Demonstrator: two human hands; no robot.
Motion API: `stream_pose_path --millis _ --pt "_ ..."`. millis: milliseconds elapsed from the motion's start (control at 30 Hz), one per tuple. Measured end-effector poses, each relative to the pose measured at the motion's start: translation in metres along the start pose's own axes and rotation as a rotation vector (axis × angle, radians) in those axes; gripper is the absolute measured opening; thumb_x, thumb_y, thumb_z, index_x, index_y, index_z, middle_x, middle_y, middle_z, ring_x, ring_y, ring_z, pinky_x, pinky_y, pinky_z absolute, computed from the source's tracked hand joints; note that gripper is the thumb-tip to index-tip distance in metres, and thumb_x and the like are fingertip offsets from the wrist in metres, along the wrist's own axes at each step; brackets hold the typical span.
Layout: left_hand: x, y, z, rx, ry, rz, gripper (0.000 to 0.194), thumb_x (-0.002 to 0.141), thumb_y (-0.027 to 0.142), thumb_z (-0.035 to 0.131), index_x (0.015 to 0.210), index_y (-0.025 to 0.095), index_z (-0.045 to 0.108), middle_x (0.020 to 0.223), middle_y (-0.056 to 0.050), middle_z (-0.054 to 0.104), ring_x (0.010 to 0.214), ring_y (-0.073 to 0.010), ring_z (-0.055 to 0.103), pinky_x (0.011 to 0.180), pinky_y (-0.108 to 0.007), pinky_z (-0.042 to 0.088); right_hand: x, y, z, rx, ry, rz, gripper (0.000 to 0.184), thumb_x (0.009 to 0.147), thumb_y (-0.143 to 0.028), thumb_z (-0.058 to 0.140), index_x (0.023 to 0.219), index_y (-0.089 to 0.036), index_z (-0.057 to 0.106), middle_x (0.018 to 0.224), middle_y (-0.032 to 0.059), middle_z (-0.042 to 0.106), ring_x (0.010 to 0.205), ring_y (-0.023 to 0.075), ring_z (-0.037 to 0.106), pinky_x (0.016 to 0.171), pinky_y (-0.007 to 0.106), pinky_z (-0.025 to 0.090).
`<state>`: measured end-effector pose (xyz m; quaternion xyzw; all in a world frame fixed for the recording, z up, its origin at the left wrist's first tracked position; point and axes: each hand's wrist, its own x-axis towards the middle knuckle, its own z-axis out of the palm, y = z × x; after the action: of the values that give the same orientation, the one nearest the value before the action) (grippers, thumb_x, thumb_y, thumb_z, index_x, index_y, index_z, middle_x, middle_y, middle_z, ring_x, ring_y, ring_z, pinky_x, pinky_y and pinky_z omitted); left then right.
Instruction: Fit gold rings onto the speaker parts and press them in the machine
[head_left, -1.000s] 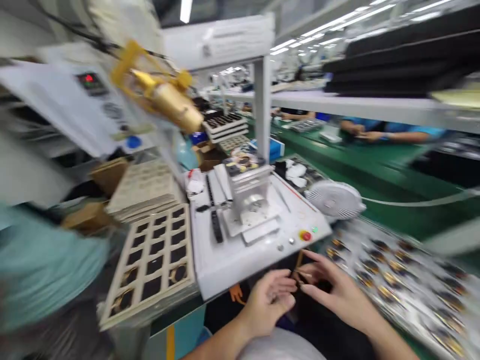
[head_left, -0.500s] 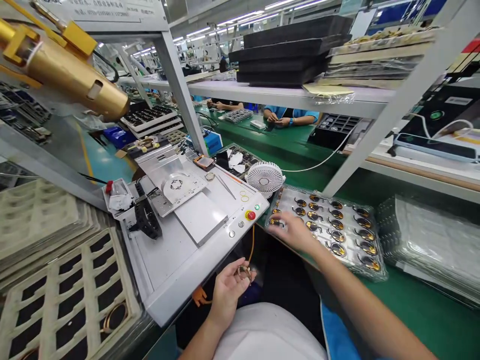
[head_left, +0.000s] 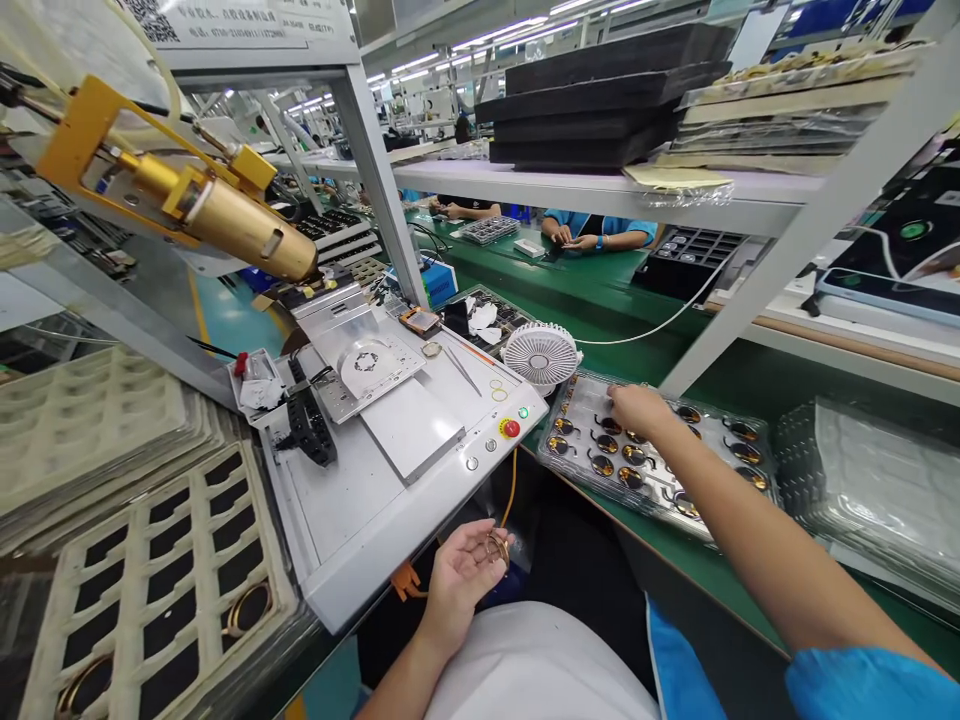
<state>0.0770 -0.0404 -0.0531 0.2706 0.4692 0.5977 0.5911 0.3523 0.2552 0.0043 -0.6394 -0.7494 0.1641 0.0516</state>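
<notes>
My left hand is closed around a gold ring-shaped watch case, held above my lap by the front edge of the white machine. Out to the right, my right hand reaches over the far rows of a clear plastic tray. Its fingers point down and look pinched together; whatever is between them is hidden. Round dark watch screens with amber flex tails lie in rows in this tray, some covered by my hand and forearm.
A white machine base with a red stop button, tweezers and a small fan stands ahead. A gold cylinder overhangs the left. A pale tray holds gold watch cases. Stacked clear trays sit right.
My right hand has moved away from the tray's near left corner to its far middle. My left hand still holds the watch case. The whole view has shifted slightly.
</notes>
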Motion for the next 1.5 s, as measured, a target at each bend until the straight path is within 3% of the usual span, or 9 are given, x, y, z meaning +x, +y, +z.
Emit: stream_pose_path --millis 100,233,333,400,567,800,1000,1333,1500 --pt "0.0 0.001 -0.001 0.005 -0.036 -0.006 0.044 0.069 0.028 0.093 0.11 0.022 0.077 0.111 -0.012 0.079 0.109 -0.0297 0.075 0.101 -0.042 0.057 -0.024 -0.009 0.005 0.17 0.053 -0.044 0.037 0.092 -0.015 0.058 0.127 -0.005 0.063 0.098 0.0194 0.074 0.096 0.0304 0.071 0.085 0.039 0.055" --pt "0.003 0.008 0.006 0.042 -0.182 0.024 0.057 0.067 0.025 0.095 0.121 0.023 0.074 0.126 -0.015 0.073 0.11 -0.0293 0.073 0.097 -0.041 0.058 -0.088 -0.05 0.043 0.558 -0.03 -0.238 0.053 0.097 -0.024 0.051 0.148 -0.017 0.039 0.101 0.0068 0.067 0.076 0.019 0.07 0.068 0.031 0.06" --pt "0.006 0.015 0.013 0.037 -0.358 0.08 0.082 0.059 0.024 0.1 0.134 0.028 0.067 0.159 -0.018 0.045 0.108 -0.0302 0.074 0.091 -0.043 0.061 -0.137 -0.087 0.069 1.145 -0.21 -0.44 0.049 0.096 -0.032 0.061 0.142 -0.026 0.046 0.098 0.002 0.058 0.066 0.0161 0.065 0.06 0.032 0.061" --pt "0.007 0.018 0.013 0.036 -0.418 0.101 0.09 0.058 0.023 0.1 0.139 0.032 0.063 0.165 -0.017 0.032 0.108 -0.0305 0.074 0.091 -0.044 0.061 -0.156 -0.104 0.076 1.294 -0.249 -0.486 0.041 0.097 -0.032 0.064 0.137 -0.028 0.055 0.094 0.0009 0.055 0.067 0.0157 0.064 0.061 0.031 0.06" --pt "0.001 0.023 0.002 0.038 -0.417 0.084 0.087 0.061 0.023 0.099 0.139 0.03 0.064 0.154 -0.016 0.045 0.108 -0.0293 0.074 0.09 -0.04 0.06 -0.163 -0.117 0.075 1.045 -0.056 -0.677 0.028 0.101 -0.023 0.058 0.124 -0.029 0.074 0.098 0.0068 0.061 0.083 0.0201 0.064 0.061 0.029 0.056" --pt "-0.007 0.02 -0.006 -0.175 -0.329 0.024 0.088 0.059 0.035 0.1 0.138 0.03 0.061 0.145 -0.013 0.057 0.1 -0.0244 0.076 0.088 -0.035 0.058 -0.16 -0.117 0.086 0.993 0.001 -0.811 0.021 0.101 -0.016 0.06 0.106 -0.027 0.078 0.104 0.0066 0.067 0.081 0.0176 0.067 0.063 0.028 0.055" --pt "-0.008 0.013 -0.018 -0.175 -0.278 -0.017 0.087 0.059 0.035 0.1 0.136 0.019 0.062 0.108 -0.013 0.078 0.101 -0.0282 0.076 0.089 -0.037 0.056 -0.153 -0.13 0.068 0.827 -0.12 -0.951 0.017 0.101 -0.019 0.057 0.091 -0.022 0.069 0.109 0.01 0.065 0.092 0.0209 0.066 0.073 0.031 0.054" --pt "-0.012 0.016 -0.026 -0.124 -0.184 0.082 0.091 0.064 0.036 0.098 0.144 0.018 0.057 0.106 -0.015 0.081 0.105 -0.0281 0.075 0.095 -0.04 0.054 -0.054 -0.207 0.066 0.98 -0.271 -0.313 0.023 0.091 -0.041 0.062 0.087 -0.025 0.046 0.054 -0.0048 0.06 0.043 0.0157 0.053 0.047 0.025 0.041" --pt "-0.025 0.023 -0.03 0.072 -0.153 0.19 0.099 0.069 0.032 0.094 0.154 0.018 0.045 0.123 -0.021 0.074 0.112 -0.0316 0.073 0.095 -0.043 0.057 -0.064 -0.2 0.068 0.907 -0.142 -0.196 0.027 0.086 -0.036 0.07 0.096 -0.025 0.048 0.051 -0.008 0.058 0.038 0.016 0.051 0.044 0.025 0.038"
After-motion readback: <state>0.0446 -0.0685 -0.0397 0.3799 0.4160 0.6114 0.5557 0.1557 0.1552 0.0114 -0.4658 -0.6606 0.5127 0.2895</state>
